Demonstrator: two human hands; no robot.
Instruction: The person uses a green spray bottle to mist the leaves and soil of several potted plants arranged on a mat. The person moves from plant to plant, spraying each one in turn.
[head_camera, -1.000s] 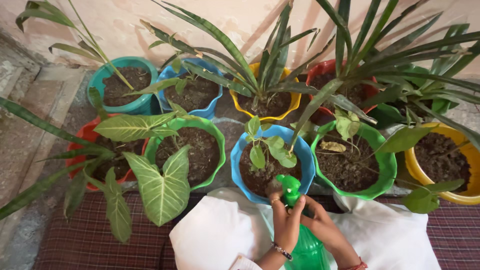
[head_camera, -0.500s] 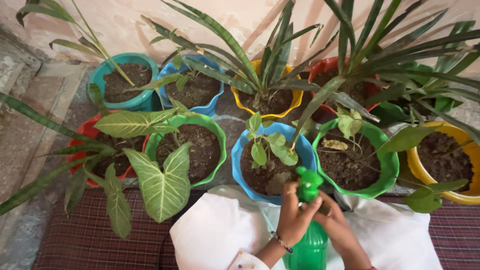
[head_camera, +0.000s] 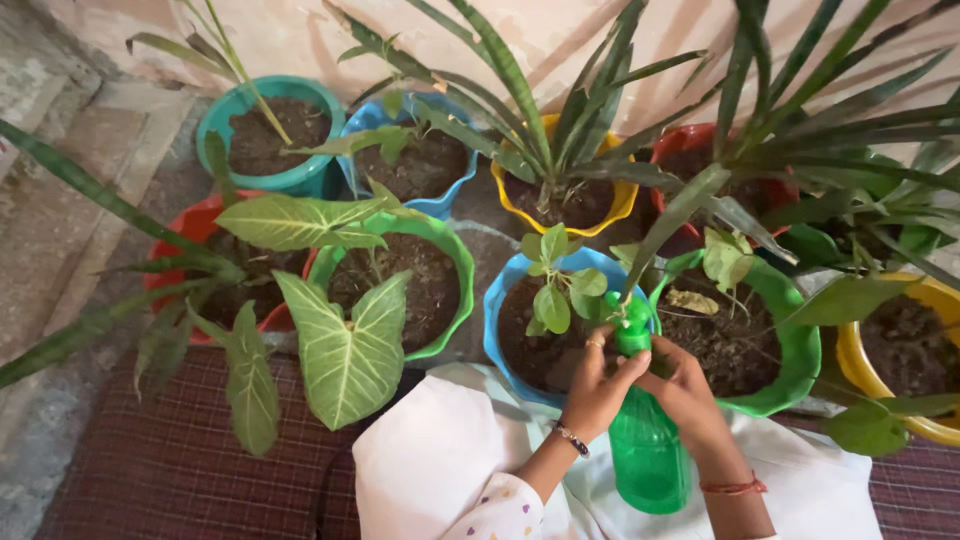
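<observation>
Green plastic spray bottle (head_camera: 645, 440), upright, translucent; nozzle head by blue pot's (head_camera: 497, 300) rim

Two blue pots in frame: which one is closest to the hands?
The near blue pot with the small round-leaved plant, right beside the left hand and the green spray bottle. The other blue pot sits farther back by the wall.

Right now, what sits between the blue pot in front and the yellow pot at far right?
Head view: a green pot of soil with a dry leaf sits between the blue pot and the yellow pot.
</observation>
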